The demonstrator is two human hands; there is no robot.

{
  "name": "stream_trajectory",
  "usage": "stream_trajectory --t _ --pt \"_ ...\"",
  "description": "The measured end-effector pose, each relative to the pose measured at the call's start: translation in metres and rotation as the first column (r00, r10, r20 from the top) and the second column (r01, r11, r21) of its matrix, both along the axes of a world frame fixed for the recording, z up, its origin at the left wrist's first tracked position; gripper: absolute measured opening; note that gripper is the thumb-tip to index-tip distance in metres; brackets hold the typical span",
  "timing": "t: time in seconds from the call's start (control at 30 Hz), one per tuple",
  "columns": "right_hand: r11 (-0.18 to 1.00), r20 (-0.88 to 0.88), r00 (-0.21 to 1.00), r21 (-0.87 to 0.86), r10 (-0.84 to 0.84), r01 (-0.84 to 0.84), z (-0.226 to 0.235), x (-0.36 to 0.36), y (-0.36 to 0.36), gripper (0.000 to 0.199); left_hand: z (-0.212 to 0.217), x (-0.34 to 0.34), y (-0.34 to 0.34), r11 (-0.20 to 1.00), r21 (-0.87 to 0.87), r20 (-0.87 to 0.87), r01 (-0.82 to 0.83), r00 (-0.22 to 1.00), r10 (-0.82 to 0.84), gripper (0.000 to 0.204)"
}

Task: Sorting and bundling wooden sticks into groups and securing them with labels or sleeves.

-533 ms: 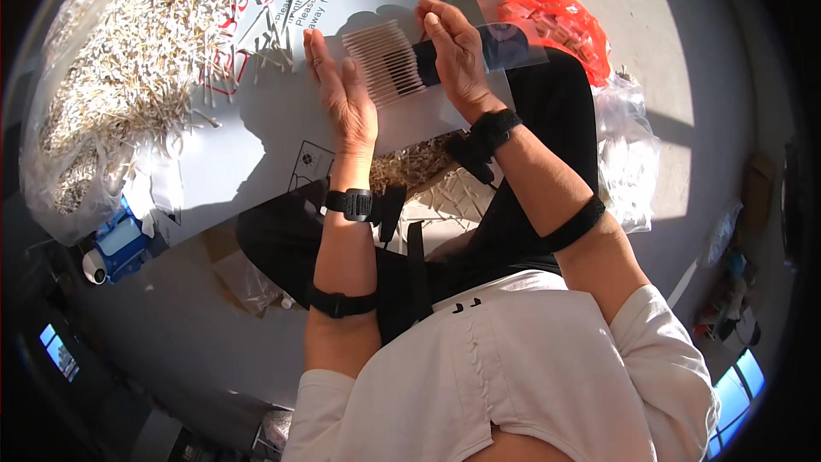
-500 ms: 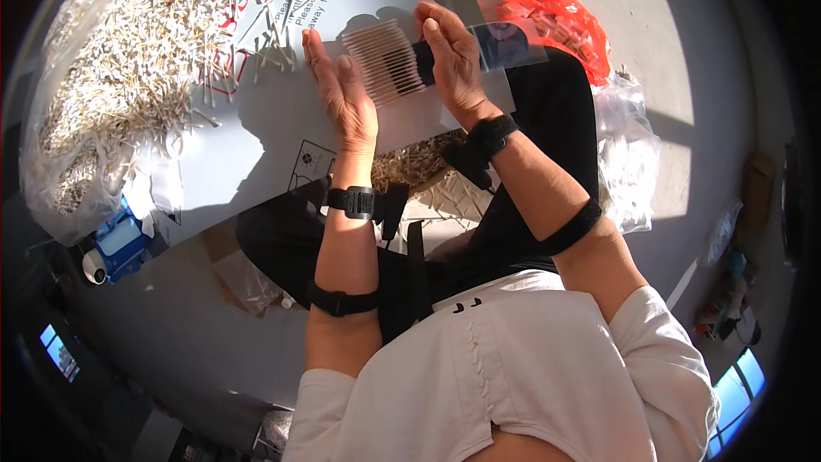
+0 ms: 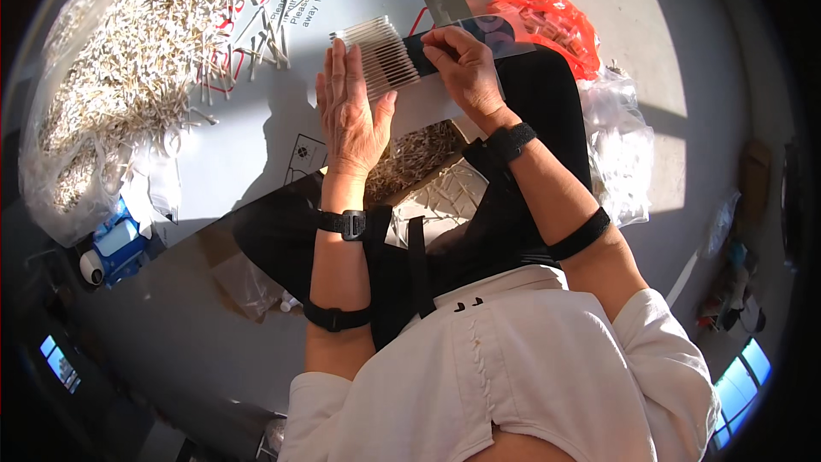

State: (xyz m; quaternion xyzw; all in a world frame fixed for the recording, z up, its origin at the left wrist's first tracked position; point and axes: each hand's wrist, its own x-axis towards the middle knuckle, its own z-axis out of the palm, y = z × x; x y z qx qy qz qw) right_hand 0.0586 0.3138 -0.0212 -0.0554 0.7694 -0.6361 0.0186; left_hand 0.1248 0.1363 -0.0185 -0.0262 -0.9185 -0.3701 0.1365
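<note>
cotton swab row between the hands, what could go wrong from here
The row of swabs could skew if the left hand, held flat at its left end, nudges it. The clear plastic by the right hand might slip or crease. A dropped swab could get lost among the loose swabs lower in the view.

I hold the left hand (image 3: 352,124) flat, back facing up: fingers extended, close together and pointing forward, thumb angled out to the right. I set the right hand (image 3: 470,77) in a curl, thumb and index tips drawn together and directed left. My left forearm (image 3: 340,269) runs nearly straight ahead; my right forearm (image 3: 556,188) slants forward and inward. The hands are apart.
</note>
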Motion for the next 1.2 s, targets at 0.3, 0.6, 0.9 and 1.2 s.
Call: stream_trajectory --t 0.3,0.6,0.9,1.2 --pt "0.932 -0.234 0.960 0.357 0.155 -0.063 0.001 0.021 0.004 0.007 -0.006 0.008 0.011 0.844 -0.529 0.116 0.088 0.993 -0.031 0.087" --pt "0.908 -0.266 0.947 0.415 0.182 -0.058 -0.001 0.020 0.002 0.012 -0.008 0.008 0.012 0.849 -0.524 0.127 0.072 0.992 -0.006 0.087" --pt "0.900 -0.311 0.932 0.434 0.185 -0.033 -0.003 0.019 0.001 0.011 -0.007 0.007 0.013 0.838 -0.541 0.139 0.075 0.990 0.002 0.086" --pt "0.896 -0.274 0.940 0.440 0.202 -0.065 0.004 0.021 0.001 0.009 -0.010 0.008 0.011 0.856 -0.514 0.118 0.062 0.993 -0.001 0.087"
